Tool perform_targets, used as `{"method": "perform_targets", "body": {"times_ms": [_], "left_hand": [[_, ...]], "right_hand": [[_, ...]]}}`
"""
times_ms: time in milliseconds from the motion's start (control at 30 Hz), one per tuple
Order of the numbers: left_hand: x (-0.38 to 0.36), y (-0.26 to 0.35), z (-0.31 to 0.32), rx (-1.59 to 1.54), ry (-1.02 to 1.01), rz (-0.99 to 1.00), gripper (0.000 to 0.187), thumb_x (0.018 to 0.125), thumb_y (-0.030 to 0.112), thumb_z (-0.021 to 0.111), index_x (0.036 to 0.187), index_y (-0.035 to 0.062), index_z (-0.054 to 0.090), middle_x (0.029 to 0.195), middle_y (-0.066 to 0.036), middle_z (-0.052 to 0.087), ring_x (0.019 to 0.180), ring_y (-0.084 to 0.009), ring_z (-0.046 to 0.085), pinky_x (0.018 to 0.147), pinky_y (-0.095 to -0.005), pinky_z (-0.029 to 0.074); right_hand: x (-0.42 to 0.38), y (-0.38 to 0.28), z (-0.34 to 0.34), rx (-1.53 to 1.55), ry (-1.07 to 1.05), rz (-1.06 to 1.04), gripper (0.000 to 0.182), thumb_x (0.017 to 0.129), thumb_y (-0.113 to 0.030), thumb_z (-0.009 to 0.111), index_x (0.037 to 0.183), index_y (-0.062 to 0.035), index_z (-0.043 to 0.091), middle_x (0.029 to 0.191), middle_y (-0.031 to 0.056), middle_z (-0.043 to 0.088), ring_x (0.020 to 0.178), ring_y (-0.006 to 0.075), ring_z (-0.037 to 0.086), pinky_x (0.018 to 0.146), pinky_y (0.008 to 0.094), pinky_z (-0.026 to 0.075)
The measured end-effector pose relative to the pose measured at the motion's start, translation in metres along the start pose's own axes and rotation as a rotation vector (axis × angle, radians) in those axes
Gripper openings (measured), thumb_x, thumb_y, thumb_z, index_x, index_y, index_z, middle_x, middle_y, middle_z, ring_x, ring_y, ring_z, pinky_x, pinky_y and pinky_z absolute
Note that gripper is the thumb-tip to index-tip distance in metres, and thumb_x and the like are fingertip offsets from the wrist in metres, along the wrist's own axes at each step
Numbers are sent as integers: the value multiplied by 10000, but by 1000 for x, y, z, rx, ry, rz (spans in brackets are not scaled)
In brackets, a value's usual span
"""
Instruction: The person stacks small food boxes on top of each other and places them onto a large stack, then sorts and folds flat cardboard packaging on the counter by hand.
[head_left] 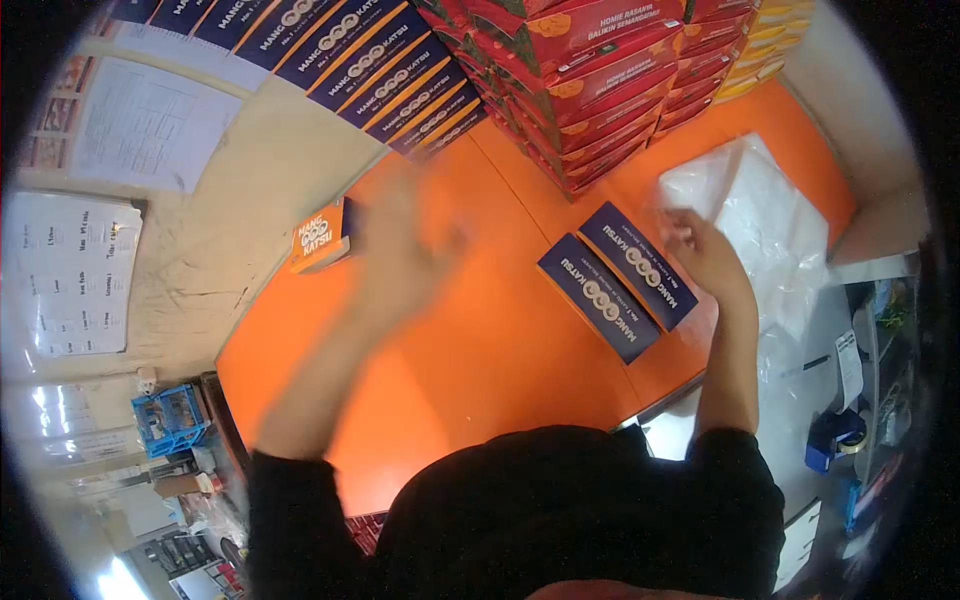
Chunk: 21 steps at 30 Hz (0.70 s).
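My left hand (400, 255) is smeared by motion over the orange table (480, 370), right of a small orange and white box (321, 237) against the wall. What its fingers do is not clear. On the right, my right hand (700, 248) has its fingers curled at the edge of a clear plastic bag pile (765, 215). Whether they pinch the thin plastic cannot be made out. Just left of that hand, two dark blue boxes with orange edges, the nearer box (600, 297) and the farther box (638, 266), lie side by side on the table.
Red boxes (610, 90) stand in tall stacks at the back, with yellow boxes (765, 45) beside them. A row of dark blue boxes (385, 75) lines the back left. A whiteboard (75, 275) hangs on the left wall. A blue tape dispenser (832, 438) sits at the right.
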<state>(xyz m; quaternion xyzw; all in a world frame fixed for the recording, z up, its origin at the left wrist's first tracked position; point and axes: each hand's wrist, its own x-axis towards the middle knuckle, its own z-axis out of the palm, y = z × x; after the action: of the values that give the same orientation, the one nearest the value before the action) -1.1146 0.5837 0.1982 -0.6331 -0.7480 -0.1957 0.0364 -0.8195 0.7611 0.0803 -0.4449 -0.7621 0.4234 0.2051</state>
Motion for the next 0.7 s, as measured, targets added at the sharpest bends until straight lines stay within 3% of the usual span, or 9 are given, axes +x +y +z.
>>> {"method": "perform_targets", "body": {"times_ms": [33,100,167,267,300,367,467,533,700], "left_hand": [[-40,0,52,-170,-171,-25,670,831,264,607,1375,49,280,1379,-209,319,1283,-342,304,1031,-431,284],[-116,5,160,-1347,-515,-604,759,854,278,597,1420,42,148,1444,-168,229,1333,-272,237,1064,-401,237],[-139,38,188,-1481,-616,-690,712,885,208,557,1432,73,122,1453,-156,204,1336,-269,209,1068,-398,237],[-118,47,160,-1544,-428,-612,771,868,188,577,1419,3,69,1450,-199,181,1337,-268,211,1072,-377,223],[-128,20,180,-1385,-280,-617,744,866,184,573,1395,-46,104,1429,-222,229,1317,-308,256,1076,-380,214],[-89,-13,125,-961,-159,-297,703,841,189,600,1349,-98,207,1395,-272,274,1289,-362,304,1070,-407,228],[-49,-49,88,-631,-130,-209,646,800,196,618,1328,-37,326,1377,-265,313,1256,-410,335,1051,-441,261],[-20,-58,74,-136,-232,-211,654,769,160,633,1348,79,339,1387,-225,325,1281,-408,299,1054,-472,248],[17,-83,98,175,-244,-155,691,724,235,657,1344,135,368,1418,-220,266,1291,-444,247,1033,-554,222]], "right_hand": [[-6,24,6,-82,-84,-11,403,832,-295,602,1093,8,549,976,157,617,898,258,591,792,333,455],[-13,26,11,-174,-173,-35,451,838,-347,591,1105,13,541,963,146,618,839,219,596,739,317,466],[-20,2,15,88,-438,209,435,822,-353,629,1029,25,568,927,156,623,804,210,619,690,315,490],[-25,-8,56,-41,-480,206,458,826,-369,630,1071,9,542,908,113,624,746,183,611,639,307,497],[-25,-12,69,168,-531,238,478,830,-363,629,1113,2,507,952,111,612,771,184,606,648,313,500],[-23,-21,110,552,-541,237,515,844,-347,616,1193,-12,439,1046,107,575,868,193,587,716,356,502],[3,-4,205,1145,-607,266,523,865,-305,600,1254,-40,372,1150,103,504,1027,209,534,858,416,473],[31,-11,263,1413,-518,373,483,875,-273,585,1246,-51,369,1136,87,501,1030,236,534,900,425,449],[67,-37,317,1361,-222,517,403,874,-188,567,1212,-76,379,1062,74,523,990,219,544,836,399,475]]}}
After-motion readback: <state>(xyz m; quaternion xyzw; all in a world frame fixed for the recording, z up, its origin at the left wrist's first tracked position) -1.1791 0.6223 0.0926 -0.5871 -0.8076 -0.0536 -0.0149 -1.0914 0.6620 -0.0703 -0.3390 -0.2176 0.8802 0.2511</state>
